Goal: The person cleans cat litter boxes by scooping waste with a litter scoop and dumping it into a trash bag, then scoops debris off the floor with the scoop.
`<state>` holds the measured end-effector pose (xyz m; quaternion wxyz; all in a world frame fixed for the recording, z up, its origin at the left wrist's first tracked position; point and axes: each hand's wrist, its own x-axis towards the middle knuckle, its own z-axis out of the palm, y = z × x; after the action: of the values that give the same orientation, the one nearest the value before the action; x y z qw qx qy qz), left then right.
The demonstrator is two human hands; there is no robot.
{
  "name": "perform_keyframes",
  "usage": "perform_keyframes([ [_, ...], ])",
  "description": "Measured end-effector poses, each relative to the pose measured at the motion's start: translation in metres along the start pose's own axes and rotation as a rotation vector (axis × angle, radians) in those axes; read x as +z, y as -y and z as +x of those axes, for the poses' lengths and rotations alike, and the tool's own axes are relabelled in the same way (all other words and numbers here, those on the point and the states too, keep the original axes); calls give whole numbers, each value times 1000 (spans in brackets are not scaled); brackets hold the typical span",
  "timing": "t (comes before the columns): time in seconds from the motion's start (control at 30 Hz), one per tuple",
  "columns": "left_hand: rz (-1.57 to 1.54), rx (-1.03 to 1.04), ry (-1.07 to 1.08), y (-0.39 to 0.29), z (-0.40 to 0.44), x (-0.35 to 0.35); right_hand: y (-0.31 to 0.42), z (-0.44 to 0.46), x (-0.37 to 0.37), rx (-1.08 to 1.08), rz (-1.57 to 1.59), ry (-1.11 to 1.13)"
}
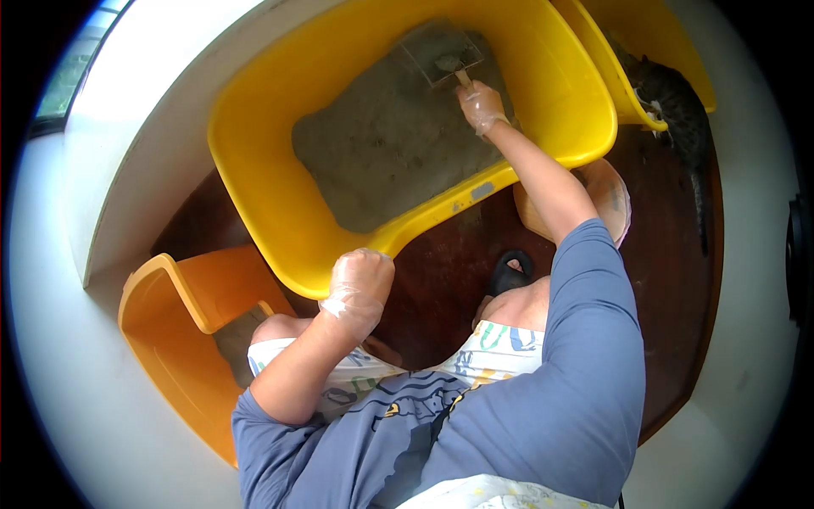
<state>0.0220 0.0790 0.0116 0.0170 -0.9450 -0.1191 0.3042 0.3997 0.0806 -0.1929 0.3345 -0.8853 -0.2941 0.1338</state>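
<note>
Both my hands wear clear plastic gloves. My right hand [481, 106] is closed round the pale handle of a litter scoop [462, 78]. The scoop's square, see-through or wire head rests at the far end of the grey litter [381, 140], with a greyish clump in it. That litter covers the floor of a big yellow litter box [254, 153]. At the box's near corner, my left hand [362, 284] is closed over the rim; its fingertips are hidden from this angle.
A cat [678, 106] stands by a second yellow box [670, 42] at the upper right. An orange box [182, 373] with grey litter lies at the left. Behind my right forearm is a tan rounded container [612, 199]. A white wall [161, 93] borders the left.
</note>
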Motion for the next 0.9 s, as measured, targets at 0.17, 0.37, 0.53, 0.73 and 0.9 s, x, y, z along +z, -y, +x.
perform_keyframes([
  [0.17, -11, 10, -31, 1, -1, 4, 1, -16, -27, 108, -71, 298],
  [0.37, 6, -3, -33, 0, 1, 6, -5, -61, -50, 138, -254, 554],
  [0.53, 17, -5, -35, -3, 1, 5, -9, -85, -62, 201, -407, 704],
  [0.73, 52, -3, -45, -4, 3, 5, 12, -75, -26, 303, -382, 760],
  [0.9, 78, 22, -57, -9, 3, 7, 21, -68, 21, 393, -278, 607],
])
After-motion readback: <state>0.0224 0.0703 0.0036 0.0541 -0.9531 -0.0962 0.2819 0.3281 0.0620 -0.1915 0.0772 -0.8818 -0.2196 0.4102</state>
